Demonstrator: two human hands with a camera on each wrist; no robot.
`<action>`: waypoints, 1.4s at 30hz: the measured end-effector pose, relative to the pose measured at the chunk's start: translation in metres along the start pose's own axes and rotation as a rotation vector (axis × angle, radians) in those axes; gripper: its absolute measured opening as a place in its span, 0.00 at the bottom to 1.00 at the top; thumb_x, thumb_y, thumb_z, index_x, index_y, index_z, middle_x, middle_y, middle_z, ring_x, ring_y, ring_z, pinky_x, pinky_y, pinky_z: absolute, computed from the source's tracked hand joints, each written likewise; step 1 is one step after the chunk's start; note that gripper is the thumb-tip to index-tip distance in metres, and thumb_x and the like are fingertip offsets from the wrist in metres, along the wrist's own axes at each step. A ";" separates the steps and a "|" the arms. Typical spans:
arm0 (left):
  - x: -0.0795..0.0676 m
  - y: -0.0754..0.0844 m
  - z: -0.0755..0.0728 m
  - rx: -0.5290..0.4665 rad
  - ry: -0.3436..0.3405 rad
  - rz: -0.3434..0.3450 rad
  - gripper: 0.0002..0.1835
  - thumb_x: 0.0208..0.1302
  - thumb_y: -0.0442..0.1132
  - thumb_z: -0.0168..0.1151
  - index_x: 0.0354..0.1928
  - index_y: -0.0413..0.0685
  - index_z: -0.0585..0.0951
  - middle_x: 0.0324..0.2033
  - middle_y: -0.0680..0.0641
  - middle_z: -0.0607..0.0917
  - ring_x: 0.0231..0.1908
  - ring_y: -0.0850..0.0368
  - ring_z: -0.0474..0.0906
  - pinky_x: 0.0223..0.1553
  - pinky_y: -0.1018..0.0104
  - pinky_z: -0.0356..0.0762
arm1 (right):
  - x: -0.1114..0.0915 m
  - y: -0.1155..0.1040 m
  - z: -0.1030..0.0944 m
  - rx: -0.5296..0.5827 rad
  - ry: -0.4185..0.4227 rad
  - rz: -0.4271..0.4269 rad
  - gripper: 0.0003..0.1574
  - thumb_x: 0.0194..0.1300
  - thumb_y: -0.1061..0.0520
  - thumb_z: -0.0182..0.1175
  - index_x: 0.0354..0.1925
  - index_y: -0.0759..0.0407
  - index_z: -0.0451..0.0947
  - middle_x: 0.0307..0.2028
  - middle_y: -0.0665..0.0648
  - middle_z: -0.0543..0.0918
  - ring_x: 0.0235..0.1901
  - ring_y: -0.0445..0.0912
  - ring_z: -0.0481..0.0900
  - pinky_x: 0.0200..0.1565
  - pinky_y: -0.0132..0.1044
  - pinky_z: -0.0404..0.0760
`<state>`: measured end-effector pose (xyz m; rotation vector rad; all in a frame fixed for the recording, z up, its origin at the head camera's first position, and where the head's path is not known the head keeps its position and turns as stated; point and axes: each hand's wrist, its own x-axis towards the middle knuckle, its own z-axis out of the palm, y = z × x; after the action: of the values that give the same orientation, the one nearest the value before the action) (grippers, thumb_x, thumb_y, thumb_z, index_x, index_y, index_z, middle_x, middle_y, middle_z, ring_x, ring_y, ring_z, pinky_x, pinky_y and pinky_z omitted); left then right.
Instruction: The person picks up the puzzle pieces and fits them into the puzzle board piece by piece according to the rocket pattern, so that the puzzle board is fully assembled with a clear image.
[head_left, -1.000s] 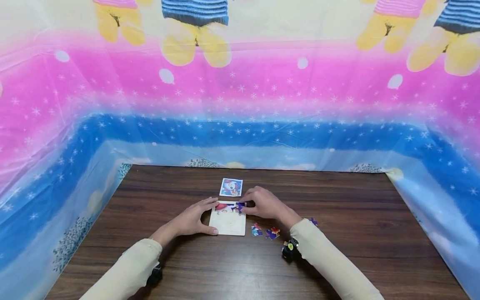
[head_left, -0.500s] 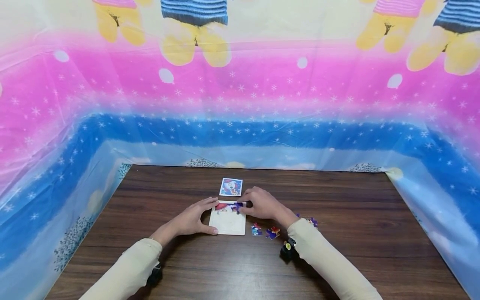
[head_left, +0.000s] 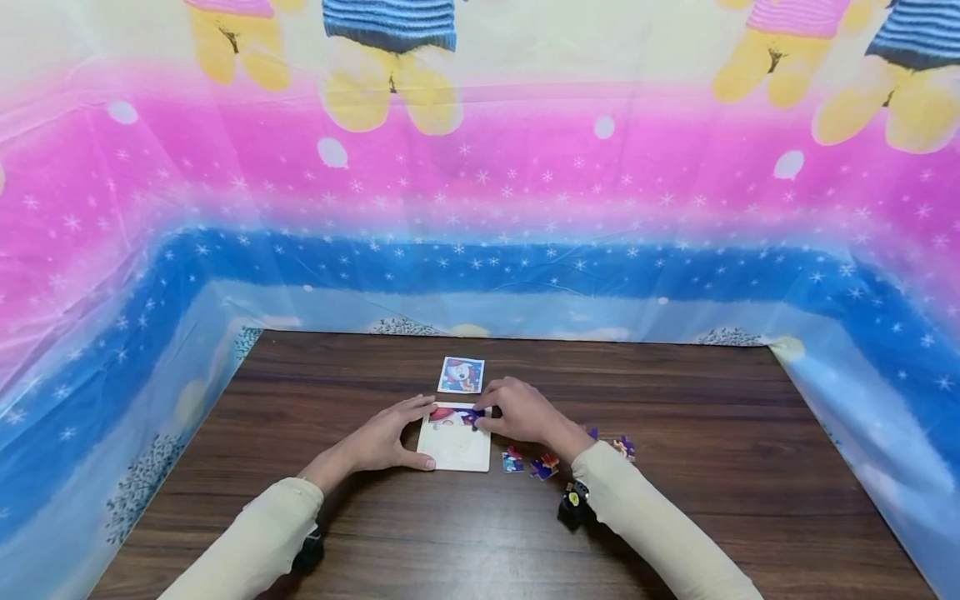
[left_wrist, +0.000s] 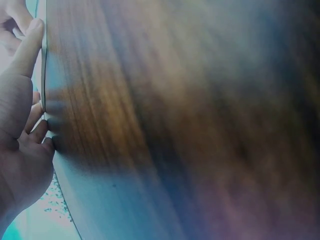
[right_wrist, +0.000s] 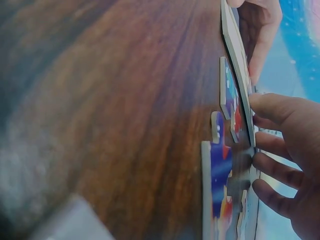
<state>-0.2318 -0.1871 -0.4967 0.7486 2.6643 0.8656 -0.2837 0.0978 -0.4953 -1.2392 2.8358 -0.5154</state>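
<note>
A square, pale puzzle tray lies on the table, with red, white and purple pieces along its far row. My left hand spans the tray's left side, fingers extended to the far corner and thumb resting on the near one. At the far right corner my right hand pinches a purple puzzle piece between thumb and index finger; its fingers partly hide it. In the right wrist view, the right thumb touches the tray's edge. The left wrist view catches the left thumb along the tray rim.
A small picture card lies just beyond the tray. Loose puzzle pieces, one blue and red and one purple and orange, lie right of the tray. More pieces sit beside the right wrist. A printed cloth hangs behind the table.
My right hand has shifted slightly left and nearer, bringing the purple piece into line with the far row. The left hand and tray stay nearly still.
</note>
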 end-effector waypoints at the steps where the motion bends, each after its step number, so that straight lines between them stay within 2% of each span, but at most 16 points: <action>1: 0.000 0.000 0.000 -0.001 -0.001 -0.001 0.52 0.57 0.61 0.75 0.77 0.44 0.65 0.78 0.44 0.60 0.77 0.40 0.53 0.71 0.35 0.58 | 0.000 0.000 0.000 -0.004 0.005 -0.001 0.18 0.70 0.45 0.67 0.51 0.52 0.89 0.50 0.53 0.86 0.49 0.46 0.82 0.52 0.43 0.83; 11: 0.003 0.001 0.001 -0.004 0.001 -0.011 0.53 0.57 0.61 0.75 0.77 0.44 0.64 0.78 0.44 0.61 0.77 0.40 0.53 0.71 0.35 0.59 | -0.007 0.002 -0.009 0.017 0.032 0.003 0.19 0.73 0.44 0.63 0.55 0.52 0.88 0.50 0.51 0.86 0.50 0.44 0.82 0.53 0.43 0.82; 24: 0.002 0.001 0.001 0.017 0.002 -0.009 0.53 0.56 0.62 0.76 0.77 0.45 0.65 0.78 0.44 0.61 0.77 0.39 0.54 0.71 0.35 0.59 | -0.045 0.022 -0.036 0.093 0.149 0.089 0.21 0.75 0.44 0.61 0.56 0.54 0.86 0.53 0.52 0.85 0.55 0.47 0.82 0.58 0.49 0.80; 35: 0.001 0.000 0.001 0.026 0.004 -0.017 0.54 0.56 0.63 0.75 0.78 0.45 0.64 0.78 0.44 0.60 0.77 0.40 0.54 0.71 0.36 0.59 | -0.070 0.039 -0.037 0.082 0.155 0.146 0.22 0.72 0.44 0.64 0.57 0.56 0.86 0.52 0.54 0.86 0.54 0.50 0.82 0.56 0.52 0.81; 42: 0.001 -0.001 0.002 0.030 0.005 -0.016 0.54 0.55 0.64 0.75 0.78 0.45 0.65 0.78 0.44 0.61 0.77 0.40 0.54 0.71 0.36 0.59 | -0.078 0.043 -0.033 0.049 0.141 0.162 0.24 0.68 0.42 0.69 0.56 0.52 0.87 0.49 0.51 0.86 0.49 0.46 0.82 0.49 0.48 0.83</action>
<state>-0.2324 -0.1858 -0.4986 0.7319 2.6895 0.8261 -0.2652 0.1910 -0.4868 -0.9923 2.9846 -0.6861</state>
